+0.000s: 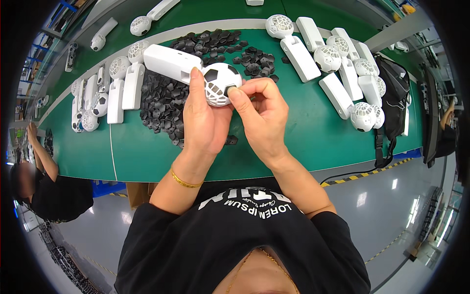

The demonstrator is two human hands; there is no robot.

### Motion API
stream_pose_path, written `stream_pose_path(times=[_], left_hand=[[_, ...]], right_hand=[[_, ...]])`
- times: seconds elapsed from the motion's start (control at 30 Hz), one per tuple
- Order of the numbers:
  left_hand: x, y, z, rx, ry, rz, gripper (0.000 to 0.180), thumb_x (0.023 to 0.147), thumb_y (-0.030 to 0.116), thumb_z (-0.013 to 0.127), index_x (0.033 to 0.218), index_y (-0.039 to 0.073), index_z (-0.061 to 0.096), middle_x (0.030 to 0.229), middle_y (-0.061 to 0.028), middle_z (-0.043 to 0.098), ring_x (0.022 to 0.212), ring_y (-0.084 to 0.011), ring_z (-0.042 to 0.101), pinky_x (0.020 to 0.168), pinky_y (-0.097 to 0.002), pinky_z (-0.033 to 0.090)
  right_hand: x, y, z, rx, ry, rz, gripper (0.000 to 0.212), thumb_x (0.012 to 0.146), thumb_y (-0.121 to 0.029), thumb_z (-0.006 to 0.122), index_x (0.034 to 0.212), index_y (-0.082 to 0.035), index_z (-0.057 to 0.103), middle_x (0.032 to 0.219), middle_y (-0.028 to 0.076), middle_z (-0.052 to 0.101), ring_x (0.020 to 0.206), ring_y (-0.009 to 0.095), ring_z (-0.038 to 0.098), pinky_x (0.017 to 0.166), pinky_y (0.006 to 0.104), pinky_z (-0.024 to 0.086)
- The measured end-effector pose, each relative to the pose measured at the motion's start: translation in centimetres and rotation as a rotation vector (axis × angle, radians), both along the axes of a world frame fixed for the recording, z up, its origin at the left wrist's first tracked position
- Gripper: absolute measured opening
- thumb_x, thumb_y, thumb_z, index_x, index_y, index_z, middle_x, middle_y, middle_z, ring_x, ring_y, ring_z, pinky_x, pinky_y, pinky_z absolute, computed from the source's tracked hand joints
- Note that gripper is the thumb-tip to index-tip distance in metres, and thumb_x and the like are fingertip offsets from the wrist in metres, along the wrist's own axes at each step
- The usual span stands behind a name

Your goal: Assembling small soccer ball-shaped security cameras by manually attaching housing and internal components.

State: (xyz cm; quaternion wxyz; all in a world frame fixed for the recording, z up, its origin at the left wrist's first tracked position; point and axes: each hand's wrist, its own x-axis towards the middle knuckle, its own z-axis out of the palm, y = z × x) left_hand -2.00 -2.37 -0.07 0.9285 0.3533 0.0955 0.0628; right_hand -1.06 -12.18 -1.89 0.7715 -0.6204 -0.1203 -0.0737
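Left fingers (pixel 197 87) are gripping the white soccer-ball gadget (pixel 180 64); right fingers (pixel 239 99) touch its ball end (pixel 220 77), can't tell if they're pinching anything.

My feed is bright, with white glare on the gray floor (pixel 377 218), near left and near right. The football-patterned ball (pixel 221 81) looks crisp; the lens bows the green table (pixel 313 132), and blur masks a co-worker's head (pixel 24 182) at left.

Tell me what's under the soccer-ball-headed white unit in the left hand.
Loose black pieces show past its edges, on the green table. The white unit and left hand cover what's directly beneath, so I can't tell whether pieces continue there.
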Motion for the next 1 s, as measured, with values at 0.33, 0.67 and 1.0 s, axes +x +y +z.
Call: stream_pose_path(times=[0.33,0.67,1.0], left_hand=[[-1.2,2.0,-1.4,0.217,-0.063,0.033,0.043,0.103,0.038,0.034,0.122,0.002,0.046,0.110,-0.0100,0.058,0.100,-0.0203,0.058,0.090,-0.0369,0.047],[0.3,2.7,-0.4,0.028,-0.101,-0.033,0.043,0.102,0.035,0.039,0.119,-0.003,0.047,0.110,-0.0144,0.060,0.104,-0.0269,0.060,0.099,-0.0470,0.047],[0.9,1.8,-0.2,0.009,-0.064,-0.012,0.044,0.101,0.037,0.041,0.115,-0.004,0.048,0.107,-0.0152,0.061,0.101,-0.0277,0.062,0.097,-0.0474,0.049]], right_hand=[[0.6,-0.5,0.3,0.137,0.382,0.364,0.022,0.088,-0.011,0.068,0.094,-0.005,0.048,0.084,0.001,0.059,0.069,0.003,0.051,0.052,0.0166,0.038],[5.9,-7.9,-1.6,-0.998,-0.197,-0.164,0.028,0.082,-0.018,0.071,0.099,0.002,0.061,0.087,0.013,0.064,0.073,0.025,0.062,0.066,0.0351,0.050],[6.4,-6.9,-1.5,-0.978,-0.177,-0.174,0.020,0.083,-0.014,0.070,0.090,-0.002,0.056,0.079,0.011,0.062,0.068,0.023,0.061,0.060,0.0344,0.048]])
